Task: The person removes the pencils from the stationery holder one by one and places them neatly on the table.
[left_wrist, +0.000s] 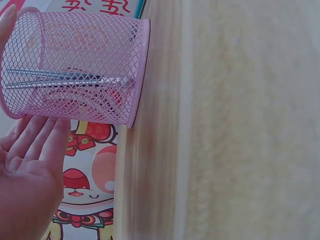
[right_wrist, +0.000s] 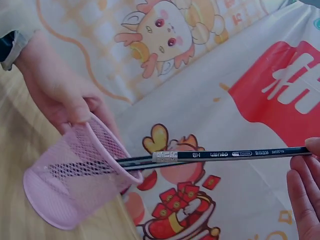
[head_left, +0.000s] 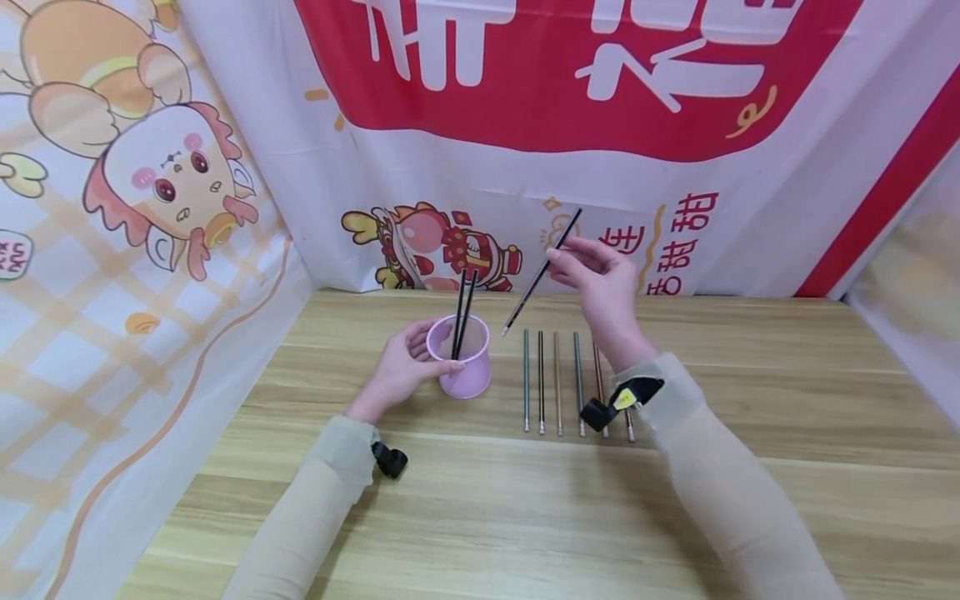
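Note:
A pink mesh pencil cup (head_left: 468, 379) stands upright on the wooden table. My left hand (head_left: 401, 367) holds its side, with the thumb at the rim and the fingers (left_wrist: 37, 142) against the mesh. Two dark pencils (head_left: 462, 321) lean inside the cup, seen through the mesh in the left wrist view. To the right, my right hand (head_left: 600, 279) pinches a black pencil (right_wrist: 230, 155) near its upper end. That pencil slants in the air, its metal-banded eraser end down and to the left, close to the cup but apart from it in the head view.
Several pencils lie in a row right of the cup, among them a teal pencil (head_left: 527, 379), a black pencil (head_left: 542, 383) and a tan pencil (head_left: 558, 383). My right forearm partly covers the rightmost ones. A printed cloth (head_left: 465, 175) hangs behind the table (head_left: 487, 508).

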### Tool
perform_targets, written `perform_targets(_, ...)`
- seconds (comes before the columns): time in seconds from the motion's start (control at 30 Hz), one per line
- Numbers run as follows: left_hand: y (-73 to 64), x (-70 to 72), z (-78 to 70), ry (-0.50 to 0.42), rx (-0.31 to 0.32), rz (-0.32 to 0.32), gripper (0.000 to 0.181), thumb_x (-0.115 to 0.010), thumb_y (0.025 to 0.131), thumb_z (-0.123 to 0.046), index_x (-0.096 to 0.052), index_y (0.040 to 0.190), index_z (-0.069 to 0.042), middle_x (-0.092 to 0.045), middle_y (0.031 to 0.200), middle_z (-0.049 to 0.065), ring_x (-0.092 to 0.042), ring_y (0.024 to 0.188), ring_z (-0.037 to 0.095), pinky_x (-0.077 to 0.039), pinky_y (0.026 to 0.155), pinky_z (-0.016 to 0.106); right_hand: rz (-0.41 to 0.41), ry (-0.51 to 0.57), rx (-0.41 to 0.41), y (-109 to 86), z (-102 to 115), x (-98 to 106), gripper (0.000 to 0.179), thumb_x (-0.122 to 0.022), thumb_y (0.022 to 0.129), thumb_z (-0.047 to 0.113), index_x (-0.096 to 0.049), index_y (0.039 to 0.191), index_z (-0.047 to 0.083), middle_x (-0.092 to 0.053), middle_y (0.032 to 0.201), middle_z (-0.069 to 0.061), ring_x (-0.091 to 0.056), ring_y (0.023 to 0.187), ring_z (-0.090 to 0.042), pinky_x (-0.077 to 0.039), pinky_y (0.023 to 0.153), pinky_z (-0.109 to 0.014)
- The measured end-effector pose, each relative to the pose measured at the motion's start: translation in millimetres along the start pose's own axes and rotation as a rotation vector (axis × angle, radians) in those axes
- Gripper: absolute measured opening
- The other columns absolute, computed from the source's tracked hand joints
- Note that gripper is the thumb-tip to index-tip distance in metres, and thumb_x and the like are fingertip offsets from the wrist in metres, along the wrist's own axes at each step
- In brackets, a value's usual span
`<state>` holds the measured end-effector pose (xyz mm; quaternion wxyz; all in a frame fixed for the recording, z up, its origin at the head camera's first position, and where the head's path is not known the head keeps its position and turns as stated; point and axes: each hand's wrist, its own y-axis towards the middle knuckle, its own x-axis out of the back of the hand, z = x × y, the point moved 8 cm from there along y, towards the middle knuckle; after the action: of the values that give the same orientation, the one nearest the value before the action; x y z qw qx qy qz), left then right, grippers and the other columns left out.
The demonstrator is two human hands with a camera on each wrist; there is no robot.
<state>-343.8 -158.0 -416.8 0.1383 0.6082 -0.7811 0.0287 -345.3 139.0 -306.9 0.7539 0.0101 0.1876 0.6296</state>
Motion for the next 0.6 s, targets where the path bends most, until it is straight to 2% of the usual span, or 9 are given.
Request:
perform_targets(0.33,-1.3,-0.3,-1.3,-0.005,-0.011,-0.001,0.081,-0.091,0.076,-0.01,-0.049,0.145,-0.003,-0.057,0.141,0.015,-0.054,0.131,0.034,-0.048,0.107,0.033,-0.041,0.026,-0.019,5.9,10.2,45.4,0.052,-0.087,0.083,0.017,-0.065,0.125,-0.005,-0.072,0.108,-0.014,-0.072,0.089,-0.023,-0.061,0.086,-0.035)
perform_targets(0.6,-1.2,-0.9,-0.4,-0.003,-0.001,-0.002,0.082,-0.092,0.076,-0.012,-0.05,0.145,-0.005,-0.058,0.141,0.013,-0.054,0.131,0.033,-0.047,0.107,0.031,-0.078,0.066,-0.03,5.7,10.5,85.8,0.042,-0.087,0.083,0.013,-0.069,0.118,-0.002,-0.075,0.103,-0.011,-0.073,0.08,-0.02,-0.063,0.078,-0.034)
